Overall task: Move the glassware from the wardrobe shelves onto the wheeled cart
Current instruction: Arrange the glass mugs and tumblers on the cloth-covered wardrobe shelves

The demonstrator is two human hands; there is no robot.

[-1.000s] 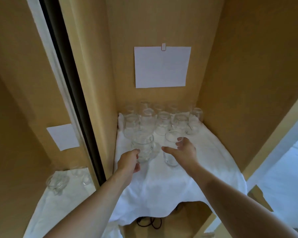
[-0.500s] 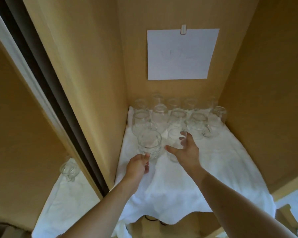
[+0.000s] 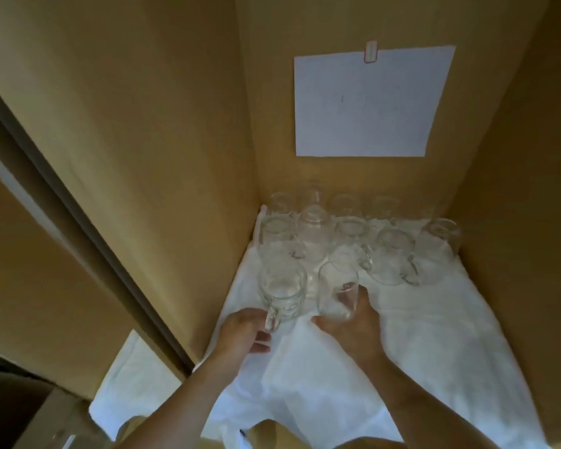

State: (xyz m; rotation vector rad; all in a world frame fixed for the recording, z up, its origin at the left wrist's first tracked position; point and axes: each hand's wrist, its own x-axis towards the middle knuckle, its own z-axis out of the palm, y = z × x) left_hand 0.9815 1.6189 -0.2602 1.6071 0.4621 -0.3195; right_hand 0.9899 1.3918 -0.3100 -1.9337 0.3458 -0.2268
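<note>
Both hands are reaching into the wooden wardrobe (image 3: 162,131), working at the front of a shelf draped in a white cloth (image 3: 386,358). The left hand (image 3: 242,332) is gripping the handle of a clear glass mug (image 3: 282,294), its fingers curling round that handle while the mug is standing upright on the cloth. Just beside it, the right hand (image 3: 353,328) is wrapping round the lower part of a plain glass tumbler (image 3: 337,291) — thumb on the near left side, fingers on the right — and the tumbler too is sitting upright on the cloth.

Behind these two, more glassware (image 3: 353,234) is crowding the back of the shelf in two rows, mugs and glasses standing close together, the rearmost row against the back panel. A white sheet of paper (image 3: 366,102) is hanging from a small clip (image 3: 371,52) on that panel above them. To the left, past the dividing wall, a second cloth-covered shelf (image 3: 136,384) is showing lower down.
</note>
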